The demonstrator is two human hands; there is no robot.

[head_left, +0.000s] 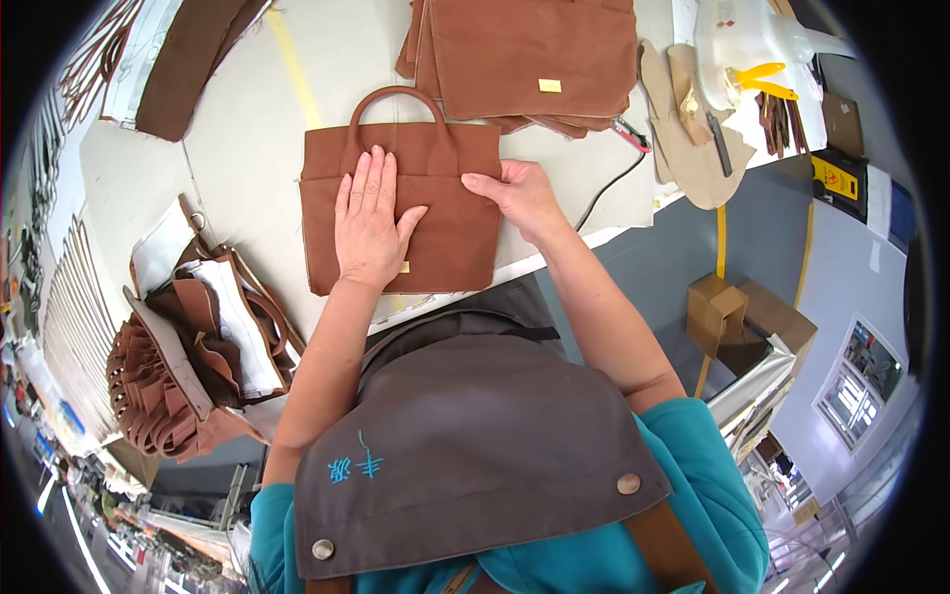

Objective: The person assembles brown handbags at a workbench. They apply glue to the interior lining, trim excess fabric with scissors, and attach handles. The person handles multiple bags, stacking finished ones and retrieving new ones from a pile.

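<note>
A reddish-brown handbag panel (455,233) with a rounded top handle lies flat on the pale table in front of me. My left hand (369,223) rests palm down on its middle, fingers stretched toward the handle, partly covering a small gold tag near the lower edge. At the panel's upper right side, my right hand (517,196) pinches the edge, thumb on top and fingers hidden beneath. Beyond the panel sits a stack of similar brown panels (534,59), the top one bearing a gold tag.
Partly made brown bag pieces (213,337) stand at the left. A black cord with a red-tipped tool (630,136) lies right of the stack. Beige cut pieces (683,129), a dark-handled tool (719,146) and yellow-handled scissors (767,81) are at the far right. Cardboard boxes (717,312) stand below the table.
</note>
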